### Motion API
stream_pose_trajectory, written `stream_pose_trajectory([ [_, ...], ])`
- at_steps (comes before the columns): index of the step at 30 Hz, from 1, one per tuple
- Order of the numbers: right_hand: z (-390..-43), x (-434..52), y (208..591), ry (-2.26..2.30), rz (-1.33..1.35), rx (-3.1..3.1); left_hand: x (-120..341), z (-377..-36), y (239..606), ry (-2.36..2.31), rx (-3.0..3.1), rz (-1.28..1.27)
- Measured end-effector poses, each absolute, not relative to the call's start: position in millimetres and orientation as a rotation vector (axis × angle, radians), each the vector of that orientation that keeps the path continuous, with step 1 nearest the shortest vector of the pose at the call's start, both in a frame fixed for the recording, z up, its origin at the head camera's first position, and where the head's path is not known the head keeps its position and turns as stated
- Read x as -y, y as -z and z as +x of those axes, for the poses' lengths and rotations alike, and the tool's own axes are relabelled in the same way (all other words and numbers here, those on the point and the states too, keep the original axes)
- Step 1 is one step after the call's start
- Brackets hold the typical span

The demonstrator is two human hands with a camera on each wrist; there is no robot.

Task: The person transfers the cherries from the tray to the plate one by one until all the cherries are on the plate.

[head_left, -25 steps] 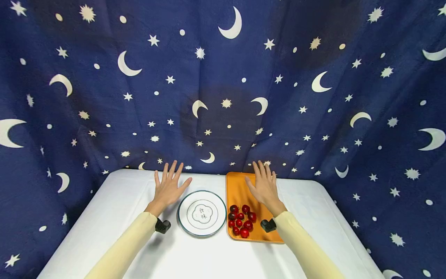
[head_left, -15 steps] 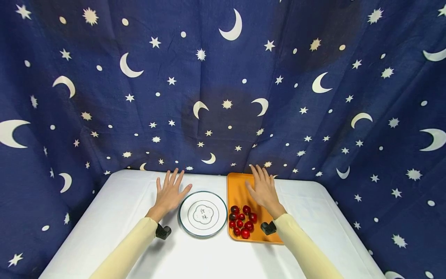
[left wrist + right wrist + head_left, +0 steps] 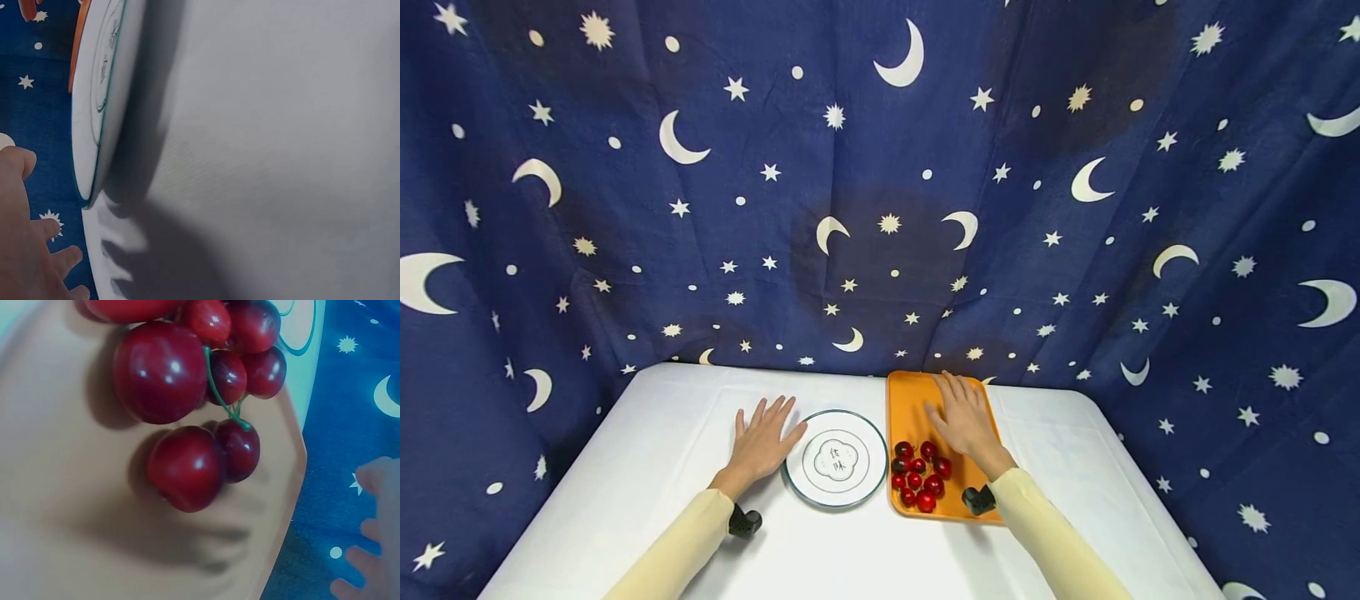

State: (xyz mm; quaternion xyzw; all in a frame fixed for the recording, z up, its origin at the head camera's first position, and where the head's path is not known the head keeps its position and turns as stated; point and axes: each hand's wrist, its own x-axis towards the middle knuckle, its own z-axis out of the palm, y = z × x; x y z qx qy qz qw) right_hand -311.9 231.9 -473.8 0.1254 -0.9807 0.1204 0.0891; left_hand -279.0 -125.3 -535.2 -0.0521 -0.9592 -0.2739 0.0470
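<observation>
My left hand [image 3: 762,446] hovers beside the left rim of a white plate [image 3: 867,454] with a dark green edge, its fingers spread and nothing in them. In the left wrist view the plate [image 3: 87,150] appears edge-on, with the left hand [image 3: 25,244] at the lower left. My right hand [image 3: 966,422] is held over an orange tray [image 3: 910,408], fingers extended and holding nothing. Several dark red cherries [image 3: 934,485] lie in the tray's near left part. Seen close up in the right wrist view, the cherries [image 3: 187,469] include some with green stems; the right hand [image 3: 375,537] is apart from them.
A white cloth covers the table [image 3: 820,558]. Behind it hangs a dark blue curtain [image 3: 880,183] with moons and stars. The plate stands just left of the tray. A black wrist camera [image 3: 977,500] sits at the right cuff, above the tray.
Both hands have come down and nearer, the left lower toward the plate's side, the right lower over the tray. Plate, tray and cherries have stayed in place.
</observation>
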Motion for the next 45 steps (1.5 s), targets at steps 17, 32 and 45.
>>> stream_pose_trajectory([
  [17, -303.1, -239.8, 485.5, -0.410, 0.436, 3.009, 119.7, -271.2, 541.8, 0.787, 2.935, -0.108],
  [32, -305.2, -237.4, 494.1, -0.333, 0.386, 3.148, 122.8, -278.6, 549.1, 0.729, 2.879, -0.143],
  [45, -305.1, -232.1, 497.0, -0.425, 0.373, 3.203, 119.5, -282.3, 551.8, 0.703, 2.943, -0.152],
])
